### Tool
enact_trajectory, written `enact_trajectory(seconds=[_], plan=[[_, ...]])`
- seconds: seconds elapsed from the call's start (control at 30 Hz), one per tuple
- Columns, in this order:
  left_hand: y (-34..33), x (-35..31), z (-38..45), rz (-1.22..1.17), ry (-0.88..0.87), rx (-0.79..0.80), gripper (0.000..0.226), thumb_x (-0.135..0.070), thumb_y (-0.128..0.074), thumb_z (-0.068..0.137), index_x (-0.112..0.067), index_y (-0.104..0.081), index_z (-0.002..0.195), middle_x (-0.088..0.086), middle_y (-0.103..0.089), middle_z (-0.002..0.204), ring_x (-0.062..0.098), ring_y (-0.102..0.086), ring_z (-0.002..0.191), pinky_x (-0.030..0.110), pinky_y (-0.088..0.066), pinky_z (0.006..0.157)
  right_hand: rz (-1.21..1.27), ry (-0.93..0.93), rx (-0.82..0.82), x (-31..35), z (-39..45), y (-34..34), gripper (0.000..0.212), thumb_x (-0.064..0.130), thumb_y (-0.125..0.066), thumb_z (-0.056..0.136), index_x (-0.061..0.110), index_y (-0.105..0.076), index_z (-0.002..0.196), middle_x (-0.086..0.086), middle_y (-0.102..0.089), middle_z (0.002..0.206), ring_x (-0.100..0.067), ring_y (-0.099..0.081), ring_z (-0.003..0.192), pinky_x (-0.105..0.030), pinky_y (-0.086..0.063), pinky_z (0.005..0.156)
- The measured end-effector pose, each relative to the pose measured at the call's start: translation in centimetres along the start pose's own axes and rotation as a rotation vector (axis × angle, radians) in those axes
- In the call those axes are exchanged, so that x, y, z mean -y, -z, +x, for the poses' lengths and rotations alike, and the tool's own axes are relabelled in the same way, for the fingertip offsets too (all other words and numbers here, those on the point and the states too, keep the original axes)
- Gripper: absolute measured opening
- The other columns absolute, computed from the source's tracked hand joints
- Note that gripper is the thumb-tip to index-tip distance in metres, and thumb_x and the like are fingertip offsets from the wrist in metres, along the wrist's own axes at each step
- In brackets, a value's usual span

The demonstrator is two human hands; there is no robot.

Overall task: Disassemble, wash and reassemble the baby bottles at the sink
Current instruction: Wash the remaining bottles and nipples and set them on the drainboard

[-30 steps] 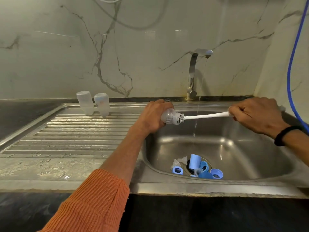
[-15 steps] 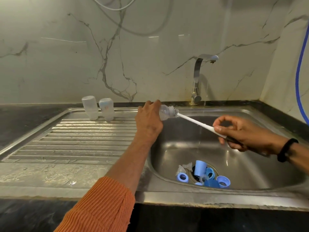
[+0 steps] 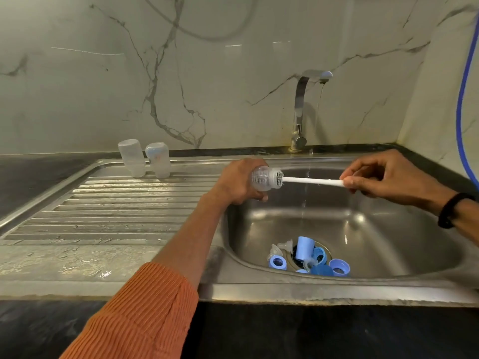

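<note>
The right hand [image 3: 388,177] pinches the end of a thin white brush handle [image 3: 312,181] between thumb and fingertips, the other fingers curled loosely behind. The handle runs level to the left, and its bristled head sits inside the mouth of a clear baby bottle [image 3: 264,180]. The left hand [image 3: 239,183] wraps its curled fingers around the bottle's body, holding it on its side above the left edge of the sink basin [image 3: 388,229]. An orange ribbed sleeve [image 3: 140,314] covers the left forearm; a black band [image 3: 449,211] circles the right wrist.

Down in the basin, over the drain, lies a cluster of blue bottle rings and caps [image 3: 311,257] mixed with clear teats [image 3: 276,251]. A thin stream of water falls from the tap [image 3: 302,110] at the back of the sink, passing behind the brush handle.

On the ridged draining board [image 3: 116,208] to the left, near the back wall, two clear bottles [image 3: 143,159] stand upside down, just beside each other. A blue hose [image 3: 464,99] hangs down the right wall.
</note>
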State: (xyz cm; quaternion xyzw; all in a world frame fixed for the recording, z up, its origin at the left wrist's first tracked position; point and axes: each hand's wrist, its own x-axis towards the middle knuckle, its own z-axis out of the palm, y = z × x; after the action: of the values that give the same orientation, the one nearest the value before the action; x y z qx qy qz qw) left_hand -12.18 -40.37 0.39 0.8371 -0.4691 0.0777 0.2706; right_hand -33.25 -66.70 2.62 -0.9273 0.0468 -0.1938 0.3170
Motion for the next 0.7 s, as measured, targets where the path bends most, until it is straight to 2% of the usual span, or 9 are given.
enact_trajectory(seconds=[0.07, 0.13, 0.2, 0.3, 0.37, 0.47, 0.53, 0.6, 0.7], plan=[[-0.2, -0.2, 0.1, 0.003, -0.023, -0.087, 0.051, -0.027, -0.095, 0.066, -0.019, -0.070, 0.110, 0.001, -0.069, 0.102, 0.023, -0.064, 0.094, 0.040, -0.053, 0.084, 0.144, -0.099, 0.068, 0.0, 0.2, -1.4, 0.010, 0.039, -0.072, 0.092, 0.033, -0.078, 0.098, -0.005, -0.078, 0.081, -0.015, -0.066, 0.057, -0.026, -0.051, 0.052], [-0.4, -0.4, 0.2, 0.103, -0.068, -0.185, 0.046, -0.029, -0.091, 0.073, -0.019, -0.069, 0.112, 0.003, -0.066, 0.105, 0.026, -0.061, 0.096, 0.041, -0.050, 0.085, 0.287, -0.176, 0.184, 0.4, 0.4, -3.5, 0.015, 0.037, -0.065, 0.099, 0.028, -0.076, 0.101, -0.009, -0.074, 0.077, -0.017, -0.053, 0.049, -0.024, -0.041, 0.044], [-0.5, -0.4, 0.3, 0.201, -0.098, -0.235, 0.045, -0.032, -0.087, 0.076, -0.020, -0.066, 0.115, 0.002, -0.064, 0.111, 0.026, -0.059, 0.102, 0.041, -0.050, 0.089, 0.342, -0.161, 0.215, 1.1, 0.5, -4.9, 0.018, 0.039, -0.064, 0.099, 0.026, -0.075, 0.100, -0.011, -0.072, 0.075, -0.018, -0.048, 0.047, -0.023, -0.038, 0.042], [-0.6, -0.3, 0.3, 0.310, -0.080, -0.259, 0.050, -0.038, -0.086, 0.075, -0.024, -0.063, 0.116, -0.001, -0.065, 0.115, 0.025, -0.059, 0.108, 0.037, -0.049, 0.084, 0.193, -0.057, 0.111, 1.6, 0.4, -3.6, 0.020, 0.046, -0.070, 0.087, 0.032, -0.079, 0.098, 0.000, -0.078, 0.079, -0.014, -0.059, 0.049, -0.021, -0.047, 0.046], [-0.8, -0.2, 0.3, 0.355, 0.034, -0.235, 0.055, -0.045, -0.087, 0.071, -0.025, -0.063, 0.117, -0.001, -0.068, 0.112, 0.024, -0.063, 0.103, 0.034, -0.042, 0.077, -0.099, 0.031, -0.009, 1.6, 0.4, -1.8, 0.022, 0.050, -0.074, 0.080, 0.042, -0.078, 0.099, 0.014, -0.075, 0.076, -0.006, -0.063, 0.059, -0.018, -0.049, 0.053], [-1.2, -0.6, 0.5, 0.290, 0.274, -0.100, 0.064, -0.058, -0.088, 0.066, -0.026, -0.065, 0.116, -0.002, -0.068, 0.100, 0.019, -0.062, 0.087, 0.032, -0.042, 0.073, -0.457, 0.152, -0.188, 1.2, 0.4, -0.3, 0.026, 0.036, -0.082, 0.083, 0.035, -0.078, 0.109, 0.025, -0.064, 0.081, -0.004, -0.055, 0.065, -0.025, -0.042, 0.060], [-1.0, -1.1, 0.9, 0.144, 0.393, 0.022, 0.065, -0.060, -0.090, 0.061, -0.021, -0.068, 0.108, -0.003, -0.067, 0.088, 0.016, -0.063, 0.077, 0.030, -0.050, 0.066, -0.549, 0.235, -0.278, 1.0, 0.4, 0.0, 0.024, 0.027, -0.082, 0.086, 0.027, -0.079, 0.109, 0.017, -0.069, 0.087, -0.007, -0.058, 0.070, -0.033, -0.047, 0.067], [-0.6, -1.5, 1.0, -0.191, 0.494, 0.204, 0.063, -0.051, -0.096, 0.058, -0.015, -0.070, 0.104, 0.002, -0.071, 0.085, 0.015, -0.069, 0.073, 0.030, -0.059, 0.061, -0.625, 0.316, -0.359, 1.0, 0.6, 0.3, 0.022, 0.020, -0.080, 0.087, 0.022, -0.078, 0.108, 0.004, -0.076, 0.094, -0.020, -0.066, 0.081, -0.045, -0.048, 0.082], [0.3, -1.8, 0.4, -0.646, 0.539, 0.646, 0.060, -0.050, -0.096, 0.062, -0.014, -0.072, 0.103, 0.002, -0.072, 0.080, 0.013, -0.068, 0.064, 0.029, -0.061, 0.063, -0.651, 0.381, -0.442, 0.4, 0.7, 1.1, 0.020, 0.009, -0.078, 0.086, 0.014, -0.079, 0.105, -0.004, -0.077, 0.096, -0.028, -0.068, 0.086, -0.053, -0.042, 0.092]])
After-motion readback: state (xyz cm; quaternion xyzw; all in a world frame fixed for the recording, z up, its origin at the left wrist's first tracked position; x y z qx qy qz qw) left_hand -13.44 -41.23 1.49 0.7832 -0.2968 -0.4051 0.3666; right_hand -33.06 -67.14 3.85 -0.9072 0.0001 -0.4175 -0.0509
